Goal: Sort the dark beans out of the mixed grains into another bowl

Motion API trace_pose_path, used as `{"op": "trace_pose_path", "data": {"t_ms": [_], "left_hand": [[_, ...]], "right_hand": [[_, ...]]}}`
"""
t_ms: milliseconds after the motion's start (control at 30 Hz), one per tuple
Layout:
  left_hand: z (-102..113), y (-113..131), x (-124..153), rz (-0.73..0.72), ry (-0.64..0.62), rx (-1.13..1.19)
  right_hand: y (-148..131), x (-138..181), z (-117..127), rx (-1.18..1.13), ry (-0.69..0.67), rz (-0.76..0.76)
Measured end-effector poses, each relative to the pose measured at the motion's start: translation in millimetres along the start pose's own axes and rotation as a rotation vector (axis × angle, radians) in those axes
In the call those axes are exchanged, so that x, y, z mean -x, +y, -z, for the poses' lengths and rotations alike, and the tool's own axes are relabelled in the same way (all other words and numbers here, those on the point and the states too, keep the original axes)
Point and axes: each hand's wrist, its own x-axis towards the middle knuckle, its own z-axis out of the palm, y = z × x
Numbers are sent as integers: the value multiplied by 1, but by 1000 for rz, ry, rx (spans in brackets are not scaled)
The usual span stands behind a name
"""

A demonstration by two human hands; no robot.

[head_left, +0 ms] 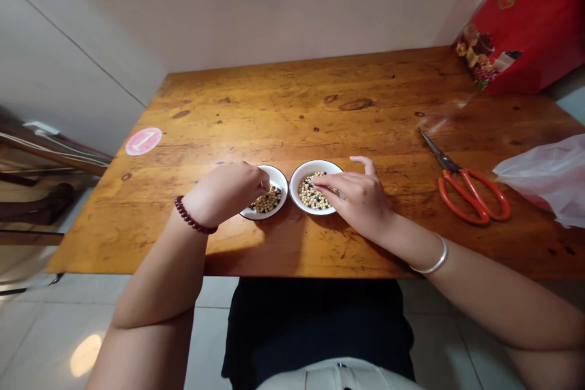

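With our left hand (226, 192) pinching over the left bowl (273, 195) and our right hand (354, 195) picking beans (311, 193) in the right bowl (315, 170), we judge these light, hard, slippery, best taken singly by fingertips.

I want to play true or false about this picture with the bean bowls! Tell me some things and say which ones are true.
1. Two small white round bowls stand side by side on the wooden table. True: the left bowl and the right bowl both hold pale and dark beans.
2. The orange-handled scissors lie left of the bowls. False: they lie to the right.
3. The left hand wears a dark red bead bracelet at the wrist. True.
4. The right hand holds the scissors. False: its fingers rest over the right bowl.
5. A pink round sticker sits on the table's far left. True.
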Motion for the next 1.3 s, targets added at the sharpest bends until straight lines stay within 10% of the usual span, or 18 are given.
{"op": "trace_pose_path", "data": {"t_ms": [467,900,1300], "left_hand": [[5,11,11,29,60,-157],[-9,38,-29,-191,450,1217],[-22,53,-36,-169,417,1447]], "right_hand": [[-5,-2,1,-7,-98,-55],[-6,-12,11,-554,81,-456],[-9,-14,15,-547,79,-430]]}}
